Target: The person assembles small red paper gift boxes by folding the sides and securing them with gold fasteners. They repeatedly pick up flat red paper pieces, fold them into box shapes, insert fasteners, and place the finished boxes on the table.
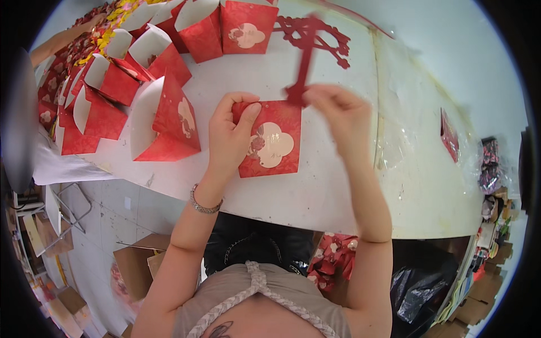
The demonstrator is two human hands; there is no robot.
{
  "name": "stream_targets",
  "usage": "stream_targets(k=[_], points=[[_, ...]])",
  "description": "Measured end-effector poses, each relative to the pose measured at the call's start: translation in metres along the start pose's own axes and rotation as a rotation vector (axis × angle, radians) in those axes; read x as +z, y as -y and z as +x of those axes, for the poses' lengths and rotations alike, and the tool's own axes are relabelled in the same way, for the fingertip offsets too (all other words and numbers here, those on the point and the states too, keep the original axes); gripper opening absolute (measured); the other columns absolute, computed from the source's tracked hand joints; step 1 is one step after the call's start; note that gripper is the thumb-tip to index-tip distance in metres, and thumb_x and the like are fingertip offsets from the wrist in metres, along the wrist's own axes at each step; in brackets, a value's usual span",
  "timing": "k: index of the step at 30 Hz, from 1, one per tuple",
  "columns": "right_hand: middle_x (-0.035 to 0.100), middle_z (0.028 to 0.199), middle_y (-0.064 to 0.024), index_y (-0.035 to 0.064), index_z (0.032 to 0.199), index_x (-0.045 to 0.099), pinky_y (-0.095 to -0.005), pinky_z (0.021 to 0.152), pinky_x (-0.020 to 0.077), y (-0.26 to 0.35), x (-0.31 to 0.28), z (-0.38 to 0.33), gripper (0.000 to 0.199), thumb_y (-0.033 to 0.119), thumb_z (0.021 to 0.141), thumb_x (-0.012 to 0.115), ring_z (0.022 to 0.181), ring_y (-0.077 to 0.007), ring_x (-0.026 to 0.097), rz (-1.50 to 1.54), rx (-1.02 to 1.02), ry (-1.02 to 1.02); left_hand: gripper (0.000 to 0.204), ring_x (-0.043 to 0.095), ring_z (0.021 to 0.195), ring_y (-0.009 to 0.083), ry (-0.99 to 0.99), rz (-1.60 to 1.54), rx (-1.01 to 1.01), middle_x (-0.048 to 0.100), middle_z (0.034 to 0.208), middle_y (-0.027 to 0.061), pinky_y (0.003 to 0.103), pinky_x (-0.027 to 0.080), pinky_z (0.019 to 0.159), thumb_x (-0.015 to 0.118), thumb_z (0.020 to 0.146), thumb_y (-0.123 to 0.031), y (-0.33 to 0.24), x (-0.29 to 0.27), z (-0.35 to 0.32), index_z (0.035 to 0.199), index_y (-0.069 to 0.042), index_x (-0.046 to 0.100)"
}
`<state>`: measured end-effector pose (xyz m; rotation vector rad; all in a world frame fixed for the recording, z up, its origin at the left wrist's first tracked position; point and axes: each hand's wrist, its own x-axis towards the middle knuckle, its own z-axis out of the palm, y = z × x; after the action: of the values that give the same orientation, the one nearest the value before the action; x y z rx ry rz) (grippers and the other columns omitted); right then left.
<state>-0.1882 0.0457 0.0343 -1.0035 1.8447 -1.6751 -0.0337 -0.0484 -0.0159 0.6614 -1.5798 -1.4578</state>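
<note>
Right hand point(337, 112) pinches a dark red strap point(306, 67), blurred, upright above the fingertips; left hand point(230, 134) clamps a red box point(274, 138) by its upper left corner! Beyond, more straps point(293, 26); leftward, open red boxes point(176, 135).

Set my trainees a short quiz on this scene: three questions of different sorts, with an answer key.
1. Multiple choice. What does the right hand hold?
A) scissors
B) a dark red strip
C) a yellow flower

2. True or false. The person wears a bracelet on the left wrist.

3. Fill in the blank. The left hand grips a red carton whose pale panel is shaped like a ____.

Key:
1. B
2. True
3. flower
</note>
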Motion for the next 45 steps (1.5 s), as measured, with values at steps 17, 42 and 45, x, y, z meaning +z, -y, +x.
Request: stream_targets(k=[17,42,45], points=[[0.06,0.109,-0.0065,-0.0014,0.121,0.048,-0.0282,0.072,0.0482,0.005,0.033,0.007,0.054,0.028,0.08,0.069,0.084,-0.0139,0.059,-0.208,0.056,0.169,0.016,0.058,0.076,0.0067,0.0,0.112,-0.04,0.064,0.087,0.0025,0.019,0.047,0.066,0.064,0.083,-0.004,-0.021,0.002,-0.029,0.099,0.0,0.062],[0.061,0.077,-0.0045,0.0099,0.077,0.068,-0.0337,0.059,0.0485,-0.094,-0.031,0.025,0.01,0.019,0.077,0.065,0.068,-0.022,0.06,-1.044,-0.27,-0.182,0.008,0.052,0.064,0.0072,0.078,0.215,0.246,0.056,0.078,0.0021,0.019,0.041,0.054,0.059,0.086,-0.002,-0.013,-0.012,-0.05,0.093,0.001,0.061],[0.062,0.078,-0.0044,0.009,0.08,0.068,-0.0314,0.059,0.0471,-0.075,-0.039,0.015,0.01,0.019,0.077,0.066,0.066,-0.0205,0.058,-0.745,-0.316,-0.202,0.009,0.05,0.075,0.0064,0.097,0.16,0.085,0.055,0.081,0.0009,0.019,0.041,0.067,0.058,0.087,-0.001,-0.028,-0.007,-0.056,0.096,0.002,0.059]])
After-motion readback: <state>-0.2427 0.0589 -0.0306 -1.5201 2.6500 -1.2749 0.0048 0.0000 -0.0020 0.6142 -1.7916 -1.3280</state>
